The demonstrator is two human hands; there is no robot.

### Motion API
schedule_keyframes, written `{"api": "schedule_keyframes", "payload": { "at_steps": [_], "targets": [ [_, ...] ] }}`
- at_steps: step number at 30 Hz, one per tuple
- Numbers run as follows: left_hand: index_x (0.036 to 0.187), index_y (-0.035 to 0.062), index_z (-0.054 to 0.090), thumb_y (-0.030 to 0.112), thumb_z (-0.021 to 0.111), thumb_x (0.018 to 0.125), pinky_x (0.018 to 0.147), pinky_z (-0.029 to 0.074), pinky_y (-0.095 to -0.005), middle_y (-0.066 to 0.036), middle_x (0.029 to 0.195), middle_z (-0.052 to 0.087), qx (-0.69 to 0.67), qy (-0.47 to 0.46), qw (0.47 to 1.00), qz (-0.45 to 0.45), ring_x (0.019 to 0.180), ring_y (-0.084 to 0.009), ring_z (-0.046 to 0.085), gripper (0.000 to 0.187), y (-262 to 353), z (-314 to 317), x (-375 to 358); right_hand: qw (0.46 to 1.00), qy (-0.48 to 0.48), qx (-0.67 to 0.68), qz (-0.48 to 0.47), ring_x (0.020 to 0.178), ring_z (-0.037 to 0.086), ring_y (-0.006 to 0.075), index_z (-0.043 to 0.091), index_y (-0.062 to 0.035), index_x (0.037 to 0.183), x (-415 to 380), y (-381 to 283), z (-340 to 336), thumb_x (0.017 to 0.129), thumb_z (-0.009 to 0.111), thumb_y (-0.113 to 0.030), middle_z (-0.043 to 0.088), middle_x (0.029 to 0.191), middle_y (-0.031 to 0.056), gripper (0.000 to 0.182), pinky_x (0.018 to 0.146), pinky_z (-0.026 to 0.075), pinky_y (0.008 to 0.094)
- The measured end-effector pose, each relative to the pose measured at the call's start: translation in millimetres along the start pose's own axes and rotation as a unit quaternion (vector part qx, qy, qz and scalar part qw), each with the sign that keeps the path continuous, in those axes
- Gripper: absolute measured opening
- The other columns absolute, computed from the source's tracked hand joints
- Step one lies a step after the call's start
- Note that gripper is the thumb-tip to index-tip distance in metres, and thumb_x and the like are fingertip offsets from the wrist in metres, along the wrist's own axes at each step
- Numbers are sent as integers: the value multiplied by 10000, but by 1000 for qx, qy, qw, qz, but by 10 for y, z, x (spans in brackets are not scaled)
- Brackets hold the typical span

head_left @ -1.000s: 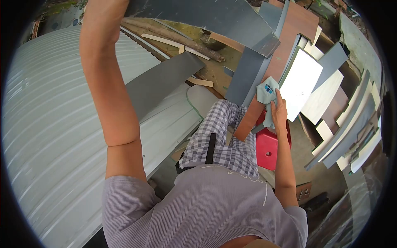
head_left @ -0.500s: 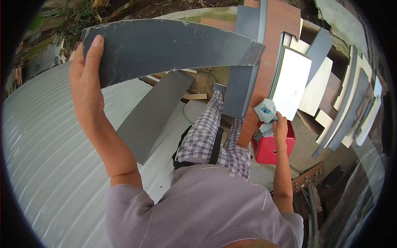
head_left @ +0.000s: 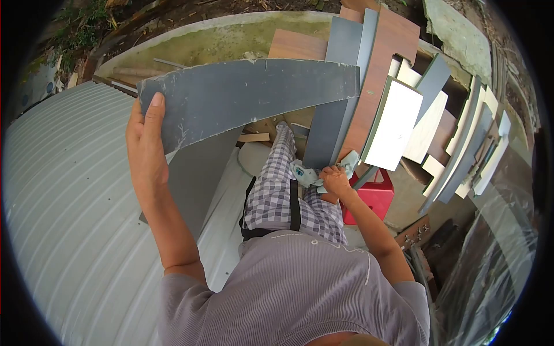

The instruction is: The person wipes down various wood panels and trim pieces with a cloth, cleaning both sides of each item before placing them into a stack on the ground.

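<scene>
My left hand (head_left: 147, 135) grips the left end of a dark grey board (head_left: 248, 86), thumb on its upper face. The board is held up with scuffed edges, and its far end overlaps the stacked panels on the right. My right hand (head_left: 336, 180) is closed on a pale grey-green cloth (head_left: 306, 174), which bunches out on both sides of the fingers. The cloth is near my thigh, left of a red plastic stool (head_left: 375, 199). A long brown wood-look panel (head_left: 375, 86) lies just beyond that hand.
White corrugated sheeting (head_left: 75, 190) spreads across the left, with another grey panel (head_left: 202, 173) on it. Several boards lie to the right, among them a white panel (head_left: 393, 124). Clear plastic sheeting (head_left: 490, 248) hangs at lower right, and a mossy concrete edge (head_left: 213, 43) runs behind.
My right hand has moved left with the cloth, from above the red stool to beside my thigh. The board in my left hand has shifted slightly lower in view.
</scene>
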State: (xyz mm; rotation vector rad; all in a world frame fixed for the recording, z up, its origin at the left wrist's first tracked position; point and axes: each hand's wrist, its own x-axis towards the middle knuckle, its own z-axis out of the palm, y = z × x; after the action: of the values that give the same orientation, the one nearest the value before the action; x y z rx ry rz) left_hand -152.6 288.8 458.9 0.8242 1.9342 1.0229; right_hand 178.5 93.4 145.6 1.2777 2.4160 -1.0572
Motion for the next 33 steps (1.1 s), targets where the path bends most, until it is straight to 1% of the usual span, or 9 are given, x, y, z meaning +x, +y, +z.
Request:
{"api": "schedule_keyframes", "payload": {
  "at_steps": [3,5,9,14,17,19,22,24,33],
  "targets": [
    [1156,-24,478,265,513,875,830,393,-242,-73,1047,550,2,5,1000,-6,941,-130,517,405,4,-19,-31,991,-97,-93,-11,935,504,212,624,-161,889,-180,24,-33,701,583,-144,551,952,9,193,776,404,389],
    [1150,-26,482,266,515,873,827,395,-241,-72,1043,553,-5,12,1000,-9,937,-129,520,403,-5,-12,-29,979,-152,-128,55,944,500,216,627,-152,904,-206,-42,-33,729,563,-159,543,983,7,186,767,399,377],
    [1135,-41,482,294,539,857,817,405,-240,-82,1019,562,24,40,999,9,920,-131,531,439,94,115,-112,977,-141,-150,60,933,505,229,622,-144,908,-273,9,156,745,548,-152,532,983,9,179,757,399,367],
    [1093,-31,506,297,517,868,813,395,-238,-75,976,561,57,63,996,16,882,-122,523,398,169,237,-199,957,-214,-148,131,901,518,228,604,-139,923,-375,172,252,590,734,-216,516,971,28,366,748,399,358],
    [1087,-35,504,299,517,868,810,396,-236,-75,967,560,59,42,997,40,876,-123,522,399,211,298,-229,968,-172,-133,125,929,516,232,593,-135,942,-620,456,431,454,816,-257,513,990,32,551,771,404,360],
    [1088,-36,501,293,512,871,813,394,-236,-75,968,560,60,40,997,34,878,-123,520,393,246,333,-288,966,-190,-132,114,955,513,230,582,-134,951,-710,432,106,466,812,-262,516,993,29,552,807,399,371],
    [1094,-36,496,283,504,879,820,388,-233,-74,976,559,55,24,998,30,885,-120,516,385,271,331,-352,977,-137,-143,79,907,542,235,566,-131,948,-831,490,36,620,719,-213,526,971,39,371,791,424,374],
    [1110,-34,491,266,493,890,826,382,-233,-69,990,559,47,8,998,34,897,-114,510,371,320,323,-421,986,-119,-95,66,926,555,232,577,-121,926,-893,533,47,774,517,-157,549,971,48,167,741,461,355],
    [1137,-18,497,243,482,895,889,340,-263,-69,1048,557,10,-25,998,62,976,-134,486,357,363,279,-695,959,94,203,173,874,545,366,517,-52,976,-961,409,-1000,753,483,-92,533,940,157,229,718,447,438]
  ]
}}
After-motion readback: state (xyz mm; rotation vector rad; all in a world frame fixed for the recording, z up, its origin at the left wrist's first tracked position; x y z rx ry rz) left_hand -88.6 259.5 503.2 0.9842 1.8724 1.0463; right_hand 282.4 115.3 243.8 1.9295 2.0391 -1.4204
